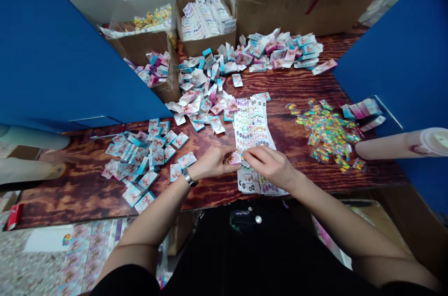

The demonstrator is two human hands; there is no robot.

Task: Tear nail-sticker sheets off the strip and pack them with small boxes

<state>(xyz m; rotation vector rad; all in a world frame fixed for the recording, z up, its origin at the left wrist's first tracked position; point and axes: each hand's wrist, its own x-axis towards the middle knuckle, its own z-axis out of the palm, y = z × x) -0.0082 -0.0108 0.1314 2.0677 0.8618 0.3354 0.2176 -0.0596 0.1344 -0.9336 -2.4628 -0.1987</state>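
My left hand [213,164], a watch on its wrist, is closed around a small printed cardboard box [232,158]. At the box's right end my right hand [271,164] has its fingers pinched together. A bit of colour shows at those fingertips, too small to name. Both hands are above a stack of sticker-like printed sheets [251,123], which show rows of small oval and round designs. To the left lies a pile of small blue and pink boxes [143,158] with hand pictures. On the right is a heap of small shiny yellow-green packets [327,130].
Many more small boxes [206,95], several with raised flaps, spread across the back. Behind them stand a carton of printed sheets [210,44], a large brown carton [297,13] and a carton holding boxes [171,74]. Blue panels [63,53] flank the wooden table [70,193].
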